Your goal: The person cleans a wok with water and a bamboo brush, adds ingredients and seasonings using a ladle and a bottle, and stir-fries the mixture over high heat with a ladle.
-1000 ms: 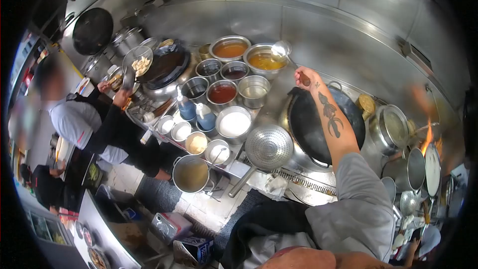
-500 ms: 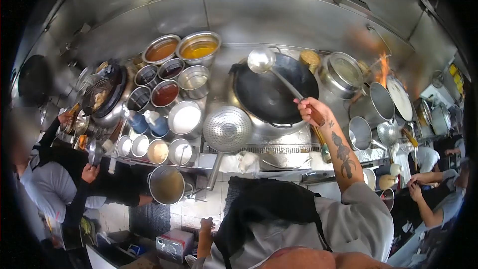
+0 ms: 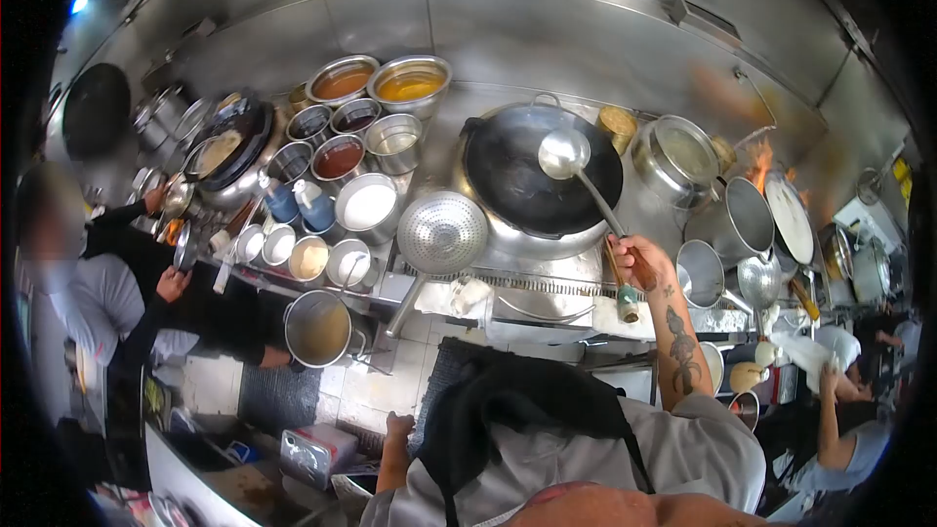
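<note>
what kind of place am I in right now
Probably a restaurant kitchen: there's a ladle held over a big wok, and open flames rise farther right.

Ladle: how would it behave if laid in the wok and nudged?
Ladle is likely stiff: its shaft looks straight and metal. Probably bowl-heavy, with the wide metal bowl at the end opposite the right hand. May rock or slide, since the bowl looks rounded and the wok curves inside.
</note>
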The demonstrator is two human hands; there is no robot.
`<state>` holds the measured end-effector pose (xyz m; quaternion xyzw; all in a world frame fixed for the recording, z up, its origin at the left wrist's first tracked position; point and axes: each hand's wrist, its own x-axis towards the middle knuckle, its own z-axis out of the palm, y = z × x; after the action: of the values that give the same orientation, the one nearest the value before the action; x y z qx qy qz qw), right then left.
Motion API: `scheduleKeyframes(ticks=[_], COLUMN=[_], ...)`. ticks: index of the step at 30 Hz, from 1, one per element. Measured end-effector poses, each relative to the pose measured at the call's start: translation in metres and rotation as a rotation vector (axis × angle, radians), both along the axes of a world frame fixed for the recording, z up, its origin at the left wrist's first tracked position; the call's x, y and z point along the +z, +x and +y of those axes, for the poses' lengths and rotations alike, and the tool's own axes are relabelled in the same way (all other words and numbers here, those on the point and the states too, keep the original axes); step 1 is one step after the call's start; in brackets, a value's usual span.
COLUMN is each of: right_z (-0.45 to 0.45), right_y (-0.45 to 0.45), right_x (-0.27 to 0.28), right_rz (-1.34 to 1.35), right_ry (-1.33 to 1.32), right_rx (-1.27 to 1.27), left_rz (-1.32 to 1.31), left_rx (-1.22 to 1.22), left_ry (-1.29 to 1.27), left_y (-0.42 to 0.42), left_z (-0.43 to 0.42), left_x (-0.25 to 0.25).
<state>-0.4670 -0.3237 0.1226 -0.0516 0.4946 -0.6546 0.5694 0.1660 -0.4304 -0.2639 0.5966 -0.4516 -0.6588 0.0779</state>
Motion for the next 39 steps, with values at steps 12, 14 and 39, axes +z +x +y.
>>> scheduleKeyframes(ticks=[12,14,39], right_z=[-0.146,-0.206,-0.023], right_y=[-0.026,-0.024,-0.057], right_x=[0.028,0.037,-0.055], right_rz=[0.147,0.286,1.179], right_ry=[-0.244,-0.298,0.114], right_rx=[0.286,0.246,0.234], left_rz=[-0.78,-0.8,-1.033], left_rx=[-0.981,-0.961,-0.806], left_ry=[-0.655,-0.65,-1.087], left_y=[0.073,0.079,0.031], left_z=[0.174,0.175,0.114], left_x=[0.002,0.006,-0.011])
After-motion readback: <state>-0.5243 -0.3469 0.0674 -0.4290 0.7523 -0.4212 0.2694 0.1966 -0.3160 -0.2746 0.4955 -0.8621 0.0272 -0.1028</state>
